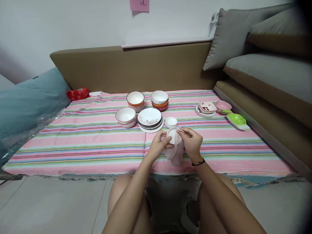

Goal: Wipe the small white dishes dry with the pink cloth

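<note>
A small white dish (172, 134) is held up in front of me, tilted, above the striped cloth. My left hand (159, 143) grips its left edge, fingers closed. A pale pink cloth (177, 152) hangs over the dish's right side and down below it. My right hand (191, 140) pinches this cloth at the dish's right rim. Just behind the dish stands a short stack of small white bowls (171, 121). To its left is a stack of plates (149, 117), the top one white with a floral pattern.
Stacked bowls (125, 115) stand at left, with two more stacks, orange-banded bowls (135, 98) and white-topped bowls (160, 97), behind. At right lie a patterned square dish (207, 107), a pink bowl (223, 106) and a green leaf-shaped dish (237, 121). Cushions (270, 74) border the right.
</note>
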Available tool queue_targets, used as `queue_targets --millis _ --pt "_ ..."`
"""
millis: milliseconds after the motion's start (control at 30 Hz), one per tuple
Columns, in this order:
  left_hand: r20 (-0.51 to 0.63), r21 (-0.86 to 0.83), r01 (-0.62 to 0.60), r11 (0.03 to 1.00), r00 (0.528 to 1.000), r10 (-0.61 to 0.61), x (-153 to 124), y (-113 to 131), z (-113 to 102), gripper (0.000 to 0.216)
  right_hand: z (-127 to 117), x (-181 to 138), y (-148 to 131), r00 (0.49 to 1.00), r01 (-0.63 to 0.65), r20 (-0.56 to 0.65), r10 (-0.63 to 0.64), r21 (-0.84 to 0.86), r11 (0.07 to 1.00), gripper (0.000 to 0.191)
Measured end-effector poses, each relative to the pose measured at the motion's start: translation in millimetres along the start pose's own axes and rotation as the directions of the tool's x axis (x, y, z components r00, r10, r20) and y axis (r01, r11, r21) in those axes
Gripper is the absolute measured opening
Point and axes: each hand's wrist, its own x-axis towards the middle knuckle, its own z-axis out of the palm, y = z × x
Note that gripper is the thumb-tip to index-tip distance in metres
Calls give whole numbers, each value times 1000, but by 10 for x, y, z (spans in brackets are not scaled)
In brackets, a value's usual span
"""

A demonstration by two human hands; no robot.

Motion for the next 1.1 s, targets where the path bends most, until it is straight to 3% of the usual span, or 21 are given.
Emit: queue_targets --millis 133,200,300,433,567,767,867,967,1100 --pt "-23 -70 25 997 999 -27 11 8 -22 45 -19 -6 25 969 245 57 -240 -112 963 16" --pt "-17 -93 47 995 999 -49 15 10 -46 48 -35 2 21 910 410 135 -393 -140 901 21" --pt "11 -113 72 991 997 -71 18 4 -86 46 -48 17 4 780 597 312 -542 -113 794 26" --pt "-21 -112 38 993 999 -40 13 -16 -126 44 -32 11 -15 608 721 553 -570 -84 688 31" --pt "-86 -134 -26 991 996 15 2 -14 -136 41 -4 -14 -39 512 742 651 -560 -7 670 31" --pt "-125 -57 -16 998 992 9 33 24 -143 40 5 -11 -96 463 756 749 -475 -54 652 35" --pt "-141 -28 -7 1000 990 2 60 0 -130 40 -10 3 -85 496 769 766 -409 -169 617 39" --pt "-266 -65 -62 996 963 42 76 -40 -100 42 -31 8 -61 533 771 750 -392 -239 591 42" --pt "-360 -88 -102 991 931 64 87 -77 -74 44 -42 -25 -43 573 735 721 -389 -242 633 34"
